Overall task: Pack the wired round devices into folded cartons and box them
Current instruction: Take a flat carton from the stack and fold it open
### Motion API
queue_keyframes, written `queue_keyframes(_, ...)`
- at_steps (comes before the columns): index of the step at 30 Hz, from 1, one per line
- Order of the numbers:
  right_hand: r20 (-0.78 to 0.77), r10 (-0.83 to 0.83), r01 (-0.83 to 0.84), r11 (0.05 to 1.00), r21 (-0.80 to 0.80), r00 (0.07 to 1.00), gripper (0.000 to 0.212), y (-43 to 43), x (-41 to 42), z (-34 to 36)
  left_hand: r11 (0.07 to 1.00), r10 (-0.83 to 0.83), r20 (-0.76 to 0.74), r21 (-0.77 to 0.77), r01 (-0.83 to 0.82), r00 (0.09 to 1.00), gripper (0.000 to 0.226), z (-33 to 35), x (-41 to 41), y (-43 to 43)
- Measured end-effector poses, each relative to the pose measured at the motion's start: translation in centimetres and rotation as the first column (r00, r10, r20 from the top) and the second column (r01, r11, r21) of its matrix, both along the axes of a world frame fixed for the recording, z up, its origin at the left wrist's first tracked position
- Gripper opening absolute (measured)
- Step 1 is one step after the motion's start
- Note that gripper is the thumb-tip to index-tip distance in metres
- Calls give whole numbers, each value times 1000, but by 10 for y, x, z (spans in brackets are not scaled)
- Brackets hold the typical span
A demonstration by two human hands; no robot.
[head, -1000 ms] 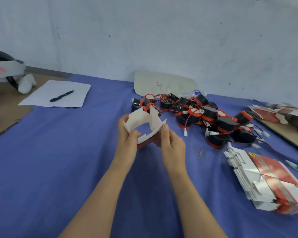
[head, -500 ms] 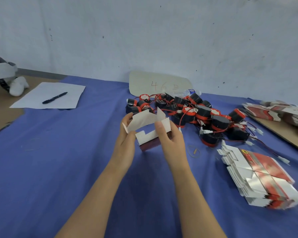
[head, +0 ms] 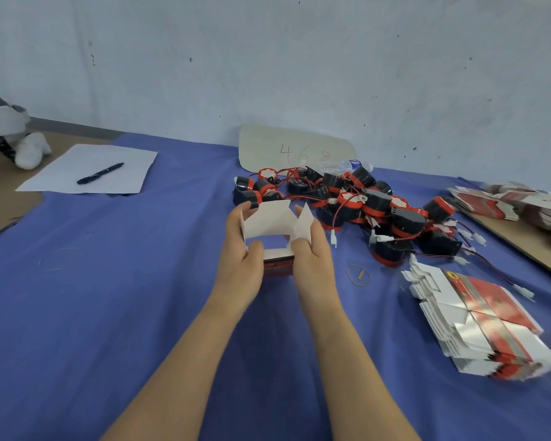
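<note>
We see the carton [head: 274, 222] white on its inner flaps, with a dark red outer face along its lower edge. Under the carton, the cloth [head: 109, 297] is plain mid blue. Behind and right of the carton, the devices [head: 376, 202] are black with red bands, and their plugs [head: 333, 237] are white. Right of the carton, the stack of flat cartons [head: 477, 323] is white, red and silver, with a small yellow badge. Far left of the carton, a white sheet [head: 61, 179] carries a black pen [head: 101, 173]. Behind the carton, a beige card [head: 268, 148] bears faint pencilled figures, and the wall [head: 268, 58] is pale grey with dark specks.
</note>
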State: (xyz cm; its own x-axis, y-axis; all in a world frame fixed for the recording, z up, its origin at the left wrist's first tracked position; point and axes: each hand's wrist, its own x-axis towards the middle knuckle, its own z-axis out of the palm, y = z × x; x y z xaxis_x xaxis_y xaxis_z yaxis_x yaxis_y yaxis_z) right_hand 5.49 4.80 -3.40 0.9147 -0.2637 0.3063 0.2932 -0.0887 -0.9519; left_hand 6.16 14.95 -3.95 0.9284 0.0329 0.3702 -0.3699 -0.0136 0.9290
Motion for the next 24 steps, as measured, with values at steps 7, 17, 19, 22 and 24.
queue_keyframes(7, 82, 131, -129, 991, -30, 988, 35, 0, -3, -1, 987, -127, -32, -105, 123, 991, 43, 3, -3, 3)
queue_keyframes(17, 7, 56, -55, 998, -18, 998, 54, -5, 0, -9, 993, -115, -69, 25, 117, 991, 56, -5, 0, -3)
queue_keyframes(19, 30, 74, -72, 996, -49, 997, 53, -4, 0, -6, 998, -55, -82, -14, 54, 995, 63, -6, 3, -2)
queue_keyframes(22, 13, 192, -191, 980, -50, 981, 33, -4, -3, -5, 999, -4, -113, -51, -2, 994, 58, -5, 4, 2)
queue_keyframes(24, -23, 252, -252, 966, -49, 968, 11, -4, -5, -6, 999, 8, -117, -34, -12, 993, 53, -5, 3, 4)
